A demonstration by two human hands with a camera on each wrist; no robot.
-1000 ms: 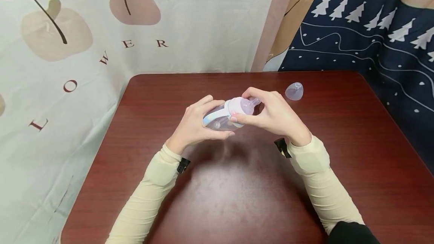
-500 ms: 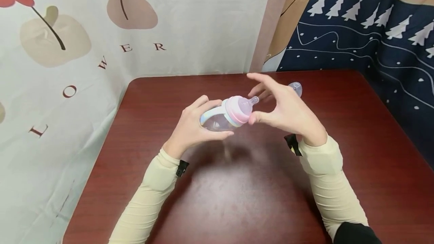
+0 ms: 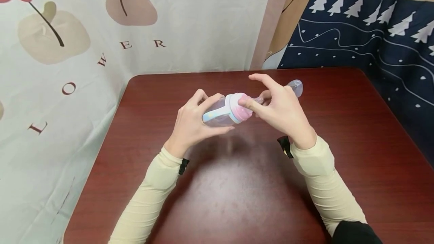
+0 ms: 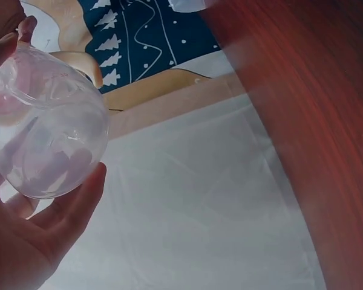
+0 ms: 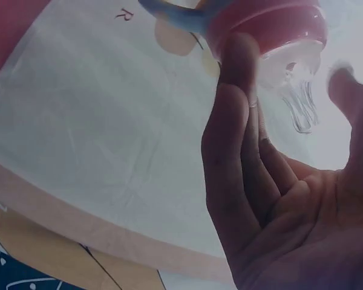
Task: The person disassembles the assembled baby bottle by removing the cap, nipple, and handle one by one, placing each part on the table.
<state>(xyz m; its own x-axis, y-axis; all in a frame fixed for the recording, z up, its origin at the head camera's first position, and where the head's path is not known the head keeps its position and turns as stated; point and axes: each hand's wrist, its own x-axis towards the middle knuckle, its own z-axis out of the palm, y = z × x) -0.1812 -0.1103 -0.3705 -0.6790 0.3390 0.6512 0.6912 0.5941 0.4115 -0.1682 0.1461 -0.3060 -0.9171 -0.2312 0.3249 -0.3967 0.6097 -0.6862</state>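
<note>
Bottle (image 3: pixel 226 112): lower end partly covered by the left hand (image 3: pixel 191 123), teat partly covered by the right hand (image 3: pixel 283 110); cut off at the left wrist view's left edge. Clear cap (image 3: pixel 297 87), near the table's far right corner: partly hidden behind the right hand. Table (image 3: pixel 356 142): near edge cut off.

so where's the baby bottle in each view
Head: the baby bottle is near the middle, gripped by the left hand.
Left wrist: the baby bottle is at the upper left, partly cut off.
Right wrist: the baby bottle is at the top edge, right of centre, partly cut off.
Shared landmark: the navy cloth, top right in head, top left of centre in left wrist, bottom left corner in right wrist.
</note>
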